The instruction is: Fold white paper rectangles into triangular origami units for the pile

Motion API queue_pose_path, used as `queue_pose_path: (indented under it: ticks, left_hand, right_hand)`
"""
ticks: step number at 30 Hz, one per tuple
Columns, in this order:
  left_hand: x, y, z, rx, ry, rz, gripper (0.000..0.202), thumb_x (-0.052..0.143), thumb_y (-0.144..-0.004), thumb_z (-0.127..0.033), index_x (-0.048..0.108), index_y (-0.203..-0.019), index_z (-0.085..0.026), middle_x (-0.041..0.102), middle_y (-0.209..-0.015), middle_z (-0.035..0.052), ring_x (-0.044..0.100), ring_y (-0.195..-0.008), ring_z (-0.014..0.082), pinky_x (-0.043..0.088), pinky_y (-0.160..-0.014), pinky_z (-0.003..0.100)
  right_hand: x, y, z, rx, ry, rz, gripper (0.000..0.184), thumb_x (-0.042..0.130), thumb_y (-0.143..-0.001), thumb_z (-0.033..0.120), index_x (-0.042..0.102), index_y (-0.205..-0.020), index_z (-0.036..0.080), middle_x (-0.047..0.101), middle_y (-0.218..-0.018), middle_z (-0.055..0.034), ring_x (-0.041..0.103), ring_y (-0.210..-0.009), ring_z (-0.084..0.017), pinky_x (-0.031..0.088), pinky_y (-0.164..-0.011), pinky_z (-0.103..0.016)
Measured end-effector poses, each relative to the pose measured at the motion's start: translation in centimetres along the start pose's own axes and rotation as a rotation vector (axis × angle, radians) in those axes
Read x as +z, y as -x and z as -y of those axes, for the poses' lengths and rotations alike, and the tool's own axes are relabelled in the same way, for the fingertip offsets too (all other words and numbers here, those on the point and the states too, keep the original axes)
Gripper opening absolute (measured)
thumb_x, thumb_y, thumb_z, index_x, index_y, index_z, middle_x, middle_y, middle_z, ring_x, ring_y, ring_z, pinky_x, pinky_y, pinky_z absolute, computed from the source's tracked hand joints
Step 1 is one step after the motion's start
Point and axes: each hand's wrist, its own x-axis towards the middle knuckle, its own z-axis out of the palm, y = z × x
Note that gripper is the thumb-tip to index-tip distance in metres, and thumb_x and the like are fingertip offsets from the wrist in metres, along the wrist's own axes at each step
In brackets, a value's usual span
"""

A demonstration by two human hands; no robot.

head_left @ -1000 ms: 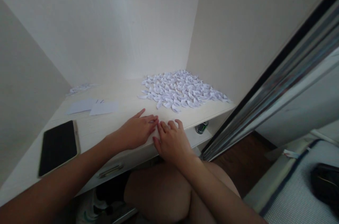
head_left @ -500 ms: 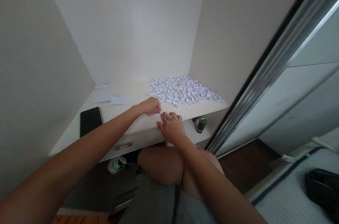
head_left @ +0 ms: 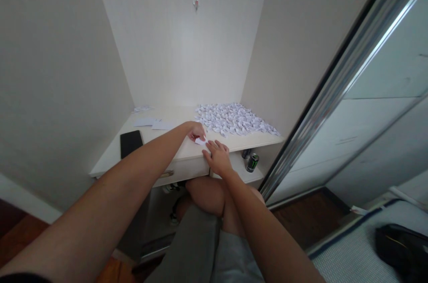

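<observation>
A small piece of white paper (head_left: 200, 141) lies at the front of the white desk (head_left: 180, 151), between my two hands. My left hand (head_left: 196, 130) is bent over it, fingers closed on its left part. My right hand (head_left: 218, 157) rests at the desk edge with its fingers apart, the fingertips touching or very near the paper's right end. Just beyond my hands spreads a large heap of small folded white paper pieces (head_left: 234, 119). Part of the held paper is hidden under my left fingers.
Flat white paper sheets (head_left: 162, 125) and a black tablet-like slab (head_left: 131, 142) lie on the left of the desk. A dark can (head_left: 252, 162) stands on the shelf below. Walls enclose the desk; a sliding door frame (head_left: 314, 113) runs along the right.
More of the paper now shows between my hands, and my left hand has turned over it. My right hand stays at the desk edge. The camera view has shifted.
</observation>
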Motion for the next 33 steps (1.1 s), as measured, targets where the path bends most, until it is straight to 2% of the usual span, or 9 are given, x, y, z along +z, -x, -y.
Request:
queue_pose_path:
  ticks: [6, 10, 13, 17, 21, 24, 27, 30, 33]
  left_hand:
    - [0.4, 1.8, 2.4, 0.055, 0.487, -0.046, 0.03, 0.066, -0.096, -0.032, 0.064, -0.12, -0.014, 0.066, -0.117, 0.0095, 0.067, -0.099, 0.0216, 0.06, -0.085, 0.041]
    - [2.0, 3.8, 4.0, 0.119, 0.737, -0.136, 0.02, 0.078, -0.081, -0.014, 0.061, -0.092, -0.014, 0.064, -0.086, 0.0011, 0.067, -0.081, 0.013, 0.061, -0.084, 0.035]
    - [2.7, 5.2, 5.0, 0.157, 0.838, -0.179, 0.029, 0.084, -0.072, -0.014, 0.06, -0.088, -0.015, 0.066, -0.085, 0.0007, 0.068, -0.078, 0.0124, 0.063, -0.079, 0.034]
    - [1.9, 5.6, 5.9, 0.161, 0.84, -0.181, 0.036, 0.09, -0.061, -0.016, 0.065, -0.086, -0.012, 0.069, -0.08, 0.0049, 0.067, -0.069, 0.0153, 0.06, -0.058, 0.028]
    - [0.4, 4.2, 7.3, 0.15, 0.843, -0.219, 0.035, 0.091, -0.058, -0.014, 0.066, -0.083, -0.011, 0.069, -0.077, 0.0057, 0.065, -0.067, 0.0152, 0.058, -0.054, 0.026]
    - [-0.5, 2.6, 8.6, 0.156, 0.878, -0.264, 0.034, 0.088, -0.062, -0.012, 0.065, -0.087, -0.012, 0.069, -0.077, 0.0035, 0.065, -0.068, 0.0137, 0.06, -0.06, 0.028]
    - [-0.9, 1.1, 9.6, 0.159, 0.917, -0.293, 0.039, 0.085, -0.064, -0.011, 0.064, -0.097, -0.013, 0.069, -0.078, 0.0012, 0.066, -0.07, 0.0132, 0.062, -0.068, 0.031]
    - [-1.0, 0.6, 10.2, 0.172, 0.955, -0.295, 0.053, 0.087, -0.064, -0.015, 0.061, -0.109, -0.016, 0.071, -0.083, 0.0011, 0.068, -0.075, 0.0151, 0.063, -0.072, 0.034]
    - [-1.0, 0.8, 10.3, 0.211, 0.98, -0.268, 0.067, 0.091, -0.062, -0.02, 0.057, -0.119, -0.019, 0.072, -0.089, 0.0016, 0.07, -0.081, 0.0179, 0.064, -0.074, 0.036]
  right_hand:
    - [0.2, -0.9, -0.3, 0.187, -0.302, -0.186, 0.051, 0.057, -0.098, 0.039, 0.055, -0.14, 0.01, 0.07, -0.131, -0.0202, 0.065, -0.126, -0.026, 0.043, -0.112, -0.046]
    - [0.6, -2.6, 0.6, 0.251, -0.457, -0.199, 0.045, 0.059, -0.095, 0.036, 0.059, -0.134, 0.013, 0.079, -0.11, -0.0132, 0.076, -0.1, -0.021, 0.057, -0.093, -0.035]
    - [0.8, -4.0, 1.4, 0.235, -0.506, -0.167, 0.036, 0.059, -0.092, 0.029, 0.067, -0.124, 0.015, 0.081, -0.096, -0.0085, 0.077, -0.084, -0.019, 0.059, -0.081, -0.031]
    - [0.8, -5.7, 1.8, 0.178, -0.505, -0.125, 0.037, 0.057, -0.089, 0.024, 0.071, -0.12, 0.01, 0.079, -0.086, -0.0093, 0.074, -0.072, -0.019, 0.059, -0.074, -0.032]
    - [1.5, -8.1, 1.9, 0.045, -0.473, -0.064, 0.036, 0.057, -0.09, 0.022, 0.073, -0.121, 0.015, 0.079, -0.102, -0.0106, 0.072, -0.083, -0.02, 0.057, -0.086, -0.036]
    - [3.0, -10.2, 2.1, -0.051, -0.452, -0.029, 0.037, 0.058, -0.091, 0.022, 0.072, -0.125, 0.018, 0.074, -0.124, -0.0121, 0.069, -0.106, -0.022, 0.052, -0.1, -0.04]
    - [4.3, -12.0, 2.1, -0.123, -0.442, -0.013, 0.036, 0.056, -0.093, 0.02, 0.072, -0.125, 0.017, 0.073, -0.126, -0.0131, 0.064, -0.118, -0.024, 0.047, -0.109, -0.043]
    - [5.2, -12.9, 1.8, -0.191, -0.433, -0.025, 0.034, 0.052, -0.094, 0.02, 0.073, -0.122, 0.019, 0.073, -0.123, -0.0125, 0.066, -0.115, -0.024, 0.05, -0.106, -0.043]
    - [5.5, -13.0, 1.4, -0.141, -0.498, -0.056, 0.041, 0.057, -0.092, 0.023, 0.066, -0.132, 0.021, 0.072, -0.125, -0.0123, 0.069, -0.107, -0.025, 0.059, -0.089, -0.042]
